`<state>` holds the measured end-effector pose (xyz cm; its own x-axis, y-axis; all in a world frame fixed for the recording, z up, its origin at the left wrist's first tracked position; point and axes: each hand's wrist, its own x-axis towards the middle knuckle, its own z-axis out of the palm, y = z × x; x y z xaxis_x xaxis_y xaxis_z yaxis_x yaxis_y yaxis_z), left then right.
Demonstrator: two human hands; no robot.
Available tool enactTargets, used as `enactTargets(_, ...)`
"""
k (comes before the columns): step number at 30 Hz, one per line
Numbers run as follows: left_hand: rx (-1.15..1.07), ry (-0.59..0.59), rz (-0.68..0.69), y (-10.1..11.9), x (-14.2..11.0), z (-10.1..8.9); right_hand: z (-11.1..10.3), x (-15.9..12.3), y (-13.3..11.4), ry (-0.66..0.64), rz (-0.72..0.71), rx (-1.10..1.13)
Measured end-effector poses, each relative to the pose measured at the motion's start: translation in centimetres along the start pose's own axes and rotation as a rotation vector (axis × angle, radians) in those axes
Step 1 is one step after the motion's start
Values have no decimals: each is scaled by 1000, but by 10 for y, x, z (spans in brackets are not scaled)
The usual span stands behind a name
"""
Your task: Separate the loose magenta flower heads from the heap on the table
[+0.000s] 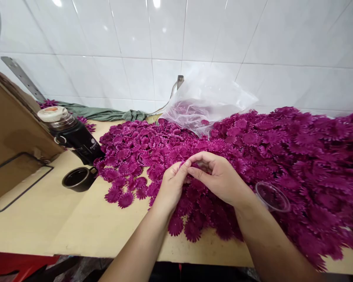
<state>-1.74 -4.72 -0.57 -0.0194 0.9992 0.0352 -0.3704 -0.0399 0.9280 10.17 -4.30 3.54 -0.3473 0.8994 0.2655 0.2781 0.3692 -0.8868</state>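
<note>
In the middle of the view my left hand and my right hand meet fingertip to fingertip. Both are closed in a pinch over a purple artificial flower, of which only a small bit shows between the fingers. Below and around them spreads a big heap of loose purple artificial flowers, flat heads with pointed petals. A clear plastic cup lies among the flowers, just right of my right wrist.
On the left stand a black thermos with a white lid and a dark mug. Beside them are a cardboard box and a thin black metal frame. A clear plastic bag rests behind the heap, against the tiled wall.
</note>
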Motion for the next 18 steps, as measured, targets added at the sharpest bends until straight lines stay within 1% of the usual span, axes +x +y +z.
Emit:
enactTargets(1,3,-10,-7,0,-1,0,0,1,1,22,9,-2)
enactTargets(3,14,-31,-12,1,-4,0,0,3,2,94,24,-76)
enactTargets(5,59,-48,-6,2,-7,1,-1,5,3,197,18,-169)
enactTargets(7,115,-79,2,3,-10,1,-5,9,7,335,6,-190)
enactTargets(10,132,-132,3,6,-14,-1,-20,20,18,556,21,-96)
enactTargets(12,96,-130,-2,8,-14,-3,-34,27,25,649,3,-96)
enactTargets(14,46,-98,0,10,-13,-4,-43,31,28,683,-52,-229)
enactTargets(15,25,-82,1,10,-12,-4,-45,30,26,678,-79,-311)
enactTargets(17,4,-62,-6,10,-10,-2,-42,25,19,620,-111,-410)
enactTargets(18,3,-57,-16,10,-9,-2,-38,20,14,561,-114,-409)
